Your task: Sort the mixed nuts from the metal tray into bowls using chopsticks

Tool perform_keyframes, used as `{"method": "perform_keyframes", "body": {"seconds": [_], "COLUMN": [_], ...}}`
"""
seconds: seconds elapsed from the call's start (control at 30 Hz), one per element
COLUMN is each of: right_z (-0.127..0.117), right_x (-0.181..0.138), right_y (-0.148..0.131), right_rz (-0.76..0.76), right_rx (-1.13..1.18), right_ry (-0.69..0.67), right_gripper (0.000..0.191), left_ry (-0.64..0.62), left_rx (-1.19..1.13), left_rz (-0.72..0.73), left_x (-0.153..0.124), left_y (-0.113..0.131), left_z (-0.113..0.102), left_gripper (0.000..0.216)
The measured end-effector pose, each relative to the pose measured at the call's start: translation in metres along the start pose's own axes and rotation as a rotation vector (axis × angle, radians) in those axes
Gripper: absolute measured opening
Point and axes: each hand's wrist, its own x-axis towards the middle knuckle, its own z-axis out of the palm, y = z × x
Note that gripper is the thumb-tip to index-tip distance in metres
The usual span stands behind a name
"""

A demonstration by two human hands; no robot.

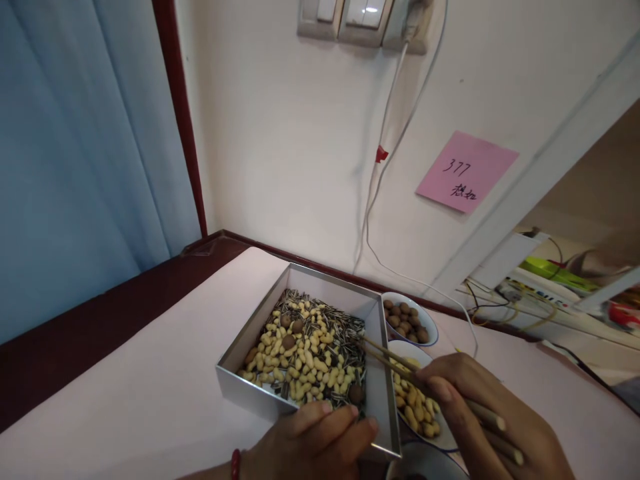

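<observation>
My right hand [500, 420] is closed around a pair of wooden chopsticks [400, 371]. Their tips reach over the right wall of a square metal tray [260, 393] to the striped sunflower seeds [345, 327] inside. I see nothing clearly pinched between the tips. Unshelled peanuts [310, 360] lie mixed over the seeds, with several round brown nuts [289, 342] among them. My left hand [320, 443], with a red band at its wrist, has its fingers curled over the tray's near rim.
Right of the tray stand a bowl of round brown nuts [407, 322], a bowl of peanuts [417, 407], partly behind my right hand, and a third bowl [425, 460] cut off below. A white cable [400, 273] hangs down the wall behind. A blue curtain [85, 147] is at left.
</observation>
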Motion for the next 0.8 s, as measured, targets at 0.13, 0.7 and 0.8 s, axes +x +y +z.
{"method": "perform_keyframes", "body": {"seconds": [0.13, 0.7, 0.8], "right_z": [-0.002, 0.014, 0.007], "right_x": [0.01, 0.032, 0.026], "right_y": [-0.001, 0.013, 0.013], "right_rz": [0.023, 0.158, 0.158], "right_rx": [-0.029, 0.047, 0.038], "right_ry": [0.017, 0.087, 0.125], "right_gripper": [0.018, 0.044, 0.041], "left_ry": [0.023, 0.027, 0.011], "left_rx": [-0.022, -0.067, -0.059], "left_rz": [-0.003, 0.037, 0.045], "left_x": [0.001, 0.008, 0.009], "left_y": [0.0, -0.007, -0.007], "left_z": [0.0, -0.008, -0.011], "left_gripper": [0.019, 0.023, 0.028]}}
